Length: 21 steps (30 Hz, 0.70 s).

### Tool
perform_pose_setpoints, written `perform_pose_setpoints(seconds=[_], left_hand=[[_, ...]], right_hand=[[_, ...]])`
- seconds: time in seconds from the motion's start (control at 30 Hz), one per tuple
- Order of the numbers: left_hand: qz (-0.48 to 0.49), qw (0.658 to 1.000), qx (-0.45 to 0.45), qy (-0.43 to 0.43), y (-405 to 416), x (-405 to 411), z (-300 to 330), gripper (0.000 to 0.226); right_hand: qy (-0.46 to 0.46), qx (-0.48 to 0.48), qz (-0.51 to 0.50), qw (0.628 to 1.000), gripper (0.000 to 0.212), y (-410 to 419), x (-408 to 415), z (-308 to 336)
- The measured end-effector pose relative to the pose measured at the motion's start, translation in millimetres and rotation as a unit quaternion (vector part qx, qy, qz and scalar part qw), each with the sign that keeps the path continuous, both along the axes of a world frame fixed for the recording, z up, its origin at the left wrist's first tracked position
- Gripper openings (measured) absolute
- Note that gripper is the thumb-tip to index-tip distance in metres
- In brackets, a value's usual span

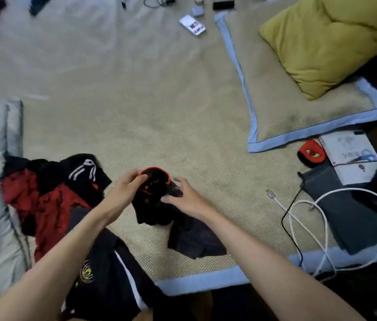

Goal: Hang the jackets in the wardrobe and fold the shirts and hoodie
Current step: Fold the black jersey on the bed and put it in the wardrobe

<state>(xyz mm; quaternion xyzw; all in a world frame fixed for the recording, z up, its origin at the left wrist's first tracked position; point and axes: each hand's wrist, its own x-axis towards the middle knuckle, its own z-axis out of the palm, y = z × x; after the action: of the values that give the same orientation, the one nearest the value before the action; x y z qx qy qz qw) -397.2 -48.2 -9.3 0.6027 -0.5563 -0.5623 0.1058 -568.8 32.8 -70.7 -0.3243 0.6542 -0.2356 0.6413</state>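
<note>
Black cloth with a red-trimmed neckline is what we are holding up over the woven mat (159,117): a black shirt (154,205), bunched and hanging from our two hands near the middle of the bed. Our left hand (122,188) is pinching the red collar rim at its left side, fingers curled over the edge. Our right hand (183,198) is touching the cloth on the right side of the collar, its fingers spread and only loosely bent; whether it is truly gripping, we cannot tell, since the frame is blurred there.

The relation that matters is this: the collar opening is lying between our hands, at the top, and the body of the shirt is trailing down toward us, its tail resting on the mat and running onto a dark grey garment (196,242) beneath our right forearm. So the long axis is running from the hands back toward our body. We are judging that both hands are about equally near the collar, the left having the surer hold.

The pile of red and black clothes (50,195) is lying just left of our left forearm, waiting.
</note>
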Motion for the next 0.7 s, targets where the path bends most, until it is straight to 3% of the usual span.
perform_pose_setpoints(seconds=[0.03,0.13,0.2,0.3,0.43,0.53,0.7], left_hand=[[-0.006,1.000,-0.005,0.017,-11,-6,34,0.021],[-0.059,0.996,-0.071,0.004,-47,-21,123,0.020],[-0.091,0.988,-0.123,-0.019,-72,-18,176,0.017],[-0.132,0.972,-0.183,-0.066,-100,-5,252,0.021],[-0.162,0.946,-0.272,-0.070,-114,1,342,0.016],[-0.164,0.925,-0.342,-0.038,-116,-3,410,0.015],[-0.172,0.892,-0.417,0.005,-113,-8,488,0.017]], right_hand=[[-0.019,-0.030,-0.018,0.999,0.072,-13,0,18],[-0.058,-0.114,-0.074,0.989,0.028,-49,-12,79],[-0.049,-0.147,-0.107,0.982,0.013,-70,-31,130],[0.038,-0.240,-0.116,0.963,0.014,-99,-65,214],[0.153,-0.352,-0.077,0.920,0.034,-122,-89,330],[0.167,-0.442,-0.060,0.879,0.022,-134,-88,412],[0.196,-0.538,-0.007,0.820,0.029,-146,-66,497]])
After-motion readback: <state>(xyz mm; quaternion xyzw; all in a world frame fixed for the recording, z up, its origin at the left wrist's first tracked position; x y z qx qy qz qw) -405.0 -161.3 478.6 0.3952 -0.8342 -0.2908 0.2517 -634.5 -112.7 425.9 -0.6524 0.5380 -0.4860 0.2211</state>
